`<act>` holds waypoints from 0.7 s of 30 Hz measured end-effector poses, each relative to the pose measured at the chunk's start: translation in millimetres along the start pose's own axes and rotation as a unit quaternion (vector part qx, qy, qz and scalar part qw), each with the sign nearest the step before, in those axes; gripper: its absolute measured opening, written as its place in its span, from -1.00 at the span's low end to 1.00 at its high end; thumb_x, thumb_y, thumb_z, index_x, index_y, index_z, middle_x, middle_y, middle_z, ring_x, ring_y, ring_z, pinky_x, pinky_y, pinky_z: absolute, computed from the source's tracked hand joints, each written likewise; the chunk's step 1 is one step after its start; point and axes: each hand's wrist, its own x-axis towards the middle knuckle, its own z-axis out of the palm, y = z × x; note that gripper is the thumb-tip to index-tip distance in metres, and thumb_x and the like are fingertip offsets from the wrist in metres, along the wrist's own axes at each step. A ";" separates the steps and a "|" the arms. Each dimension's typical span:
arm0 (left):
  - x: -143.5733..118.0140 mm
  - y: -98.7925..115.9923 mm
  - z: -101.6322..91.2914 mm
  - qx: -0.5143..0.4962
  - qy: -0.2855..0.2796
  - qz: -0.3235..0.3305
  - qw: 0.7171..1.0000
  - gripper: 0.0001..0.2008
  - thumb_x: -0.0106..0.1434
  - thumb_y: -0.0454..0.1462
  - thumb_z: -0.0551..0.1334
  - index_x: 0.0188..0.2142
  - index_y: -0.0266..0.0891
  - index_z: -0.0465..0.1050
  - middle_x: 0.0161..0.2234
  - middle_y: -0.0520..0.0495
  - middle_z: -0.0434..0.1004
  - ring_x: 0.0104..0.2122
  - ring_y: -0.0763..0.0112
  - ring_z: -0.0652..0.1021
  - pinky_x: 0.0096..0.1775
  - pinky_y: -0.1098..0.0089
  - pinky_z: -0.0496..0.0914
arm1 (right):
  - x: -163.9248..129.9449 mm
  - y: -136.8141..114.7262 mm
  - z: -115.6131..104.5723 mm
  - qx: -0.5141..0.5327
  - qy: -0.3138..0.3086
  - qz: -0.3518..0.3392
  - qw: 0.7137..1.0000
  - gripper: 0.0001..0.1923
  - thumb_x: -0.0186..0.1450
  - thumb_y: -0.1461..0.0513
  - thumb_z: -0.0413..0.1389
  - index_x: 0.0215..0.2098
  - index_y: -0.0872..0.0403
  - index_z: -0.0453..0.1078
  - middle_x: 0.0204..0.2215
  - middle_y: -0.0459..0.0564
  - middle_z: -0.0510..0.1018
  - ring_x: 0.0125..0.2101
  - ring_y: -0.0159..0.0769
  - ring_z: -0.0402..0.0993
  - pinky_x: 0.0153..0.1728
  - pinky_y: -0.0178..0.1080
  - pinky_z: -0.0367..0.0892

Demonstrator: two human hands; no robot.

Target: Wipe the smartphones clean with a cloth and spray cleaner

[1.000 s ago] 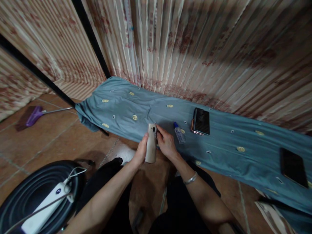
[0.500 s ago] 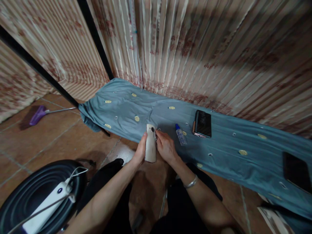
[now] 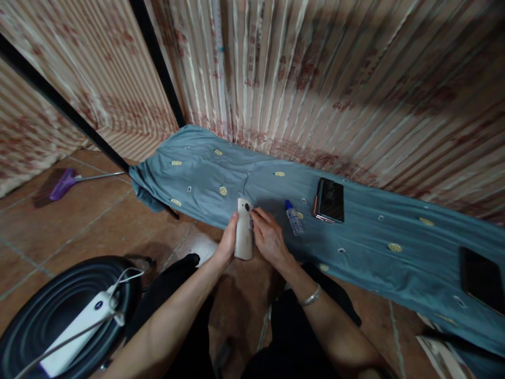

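— At the near edge of the blue-grey cloth (image 3: pixel 355 252), what are the two arms doing?

— Both forearms reach forward from the bottom of the view and meet over the cloth's edge, above the tiled floor (image 3: pixel 79 221). The left hand (image 3: pixel 226 243) wraps around the lower left side of a pale gold phone (image 3: pixel 243 231), its thumb lying up along the edge; the phone's back faces up, with the dark camera lens at the far end. The right hand (image 3: pixel 270 239) is curled, a bracelet (image 3: pixel 310 297) on its wrist, with the fingertips (image 3: pixel 255 213) pressed at the phone's upper right side near the lens.

— Is the right hand gripping something?

— It pinches at the phone's edge, but whether a small tool sits between the fingers I cannot tell; that spot is too small and dim.

— What lies around them, biggest first?

— The corrugated wall (image 3: pixel 315 79) behind, then the cloth spread along its foot. At lower left a round black stool (image 3: pixel 35 316) is cut off by the frame, carrying a white power bank (image 3: pixel 74 331) with a cable. A dark phone (image 3: pixel 330 200) lies face up on the cloth to the right of the hands, and another dark phone (image 3: pixel 479 273) lies well apart at the far right, partly cropped. A small clear bottle with a blue cap (image 3: pixel 293 217) lies on its side just beside the right hand. A purple broom head (image 3: pixel 63 181) rests on the floor at far left.

— Anything else unclear?

— The left palm is hidden behind the phone.
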 end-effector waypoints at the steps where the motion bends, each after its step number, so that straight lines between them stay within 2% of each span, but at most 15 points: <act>1: 0.4 0.4 -0.5 -0.002 -0.001 0.001 1.000 -0.53 0.33 -0.02 0.18 -0.03 -0.38 0.56 -0.20 -0.17 0.70 -0.04 0.21 0.62 0.01 0.35 0.45 | -0.6 -2.5 -0.5 0.000 -0.001 -0.007 1.000 -0.56 0.41 0.32 -0.10 0.16 0.05 0.45 0.07 0.15 0.55 0.04 -0.10 0.50 0.13 0.00 0.44; 6: 1.8 -1.0 -3.3 0.000 -0.006 0.015 1.000 -0.55 0.29 0.00 0.23 -0.08 -0.35 0.58 -0.18 -0.17 0.70 0.00 0.16 0.61 -0.01 0.34 0.48 | -1.3 -14.3 -3.4 0.000 0.003 -0.033 0.999 -0.55 0.44 0.30 -0.13 0.18 0.07 0.44 0.07 0.17 0.56 0.02 -0.09 0.49 0.12 0.02 0.43; 10: 3.8 -5.6 -4.6 -0.003 -0.021 0.038 0.999 -0.53 0.21 0.01 0.30 -0.10 -0.34 0.59 -0.07 -0.18 0.68 0.09 0.13 0.56 0.09 0.32 0.43 | 0.4 -15.4 -4.4 0.003 -0.005 -0.038 0.999 -0.51 0.43 0.33 -0.14 0.25 0.04 0.37 0.13 0.14 0.51 0.07 -0.13 0.46 0.16 0.01 0.40; 15: 7.8 -11.9 -7.8 -0.002 -0.014 0.044 0.999 -0.44 0.13 0.05 0.35 -0.04 -0.35 0.57 0.02 -0.20 0.63 0.17 0.11 0.49 0.19 0.27 0.33 | 2.2 -12.2 -4.7 -0.002 0.000 -0.037 0.999 -0.48 0.41 0.35 -0.15 0.28 0.07 0.33 0.18 0.17 0.46 0.13 -0.11 0.42 0.20 0.03 0.35; 21: 9.6 -17.0 -10.8 0.045 -0.020 0.044 0.998 -0.44 0.18 0.10 0.28 -0.06 -0.31 0.59 -0.09 -0.17 0.68 0.07 0.12 0.56 0.12 0.26 0.36 | 5.5 -6.7 -7.2 -0.002 -0.008 -0.013 1.000 -0.44 0.39 0.36 -0.13 0.32 -0.02 0.27 0.20 0.10 0.45 0.16 -0.13 0.40 0.22 0.04 0.33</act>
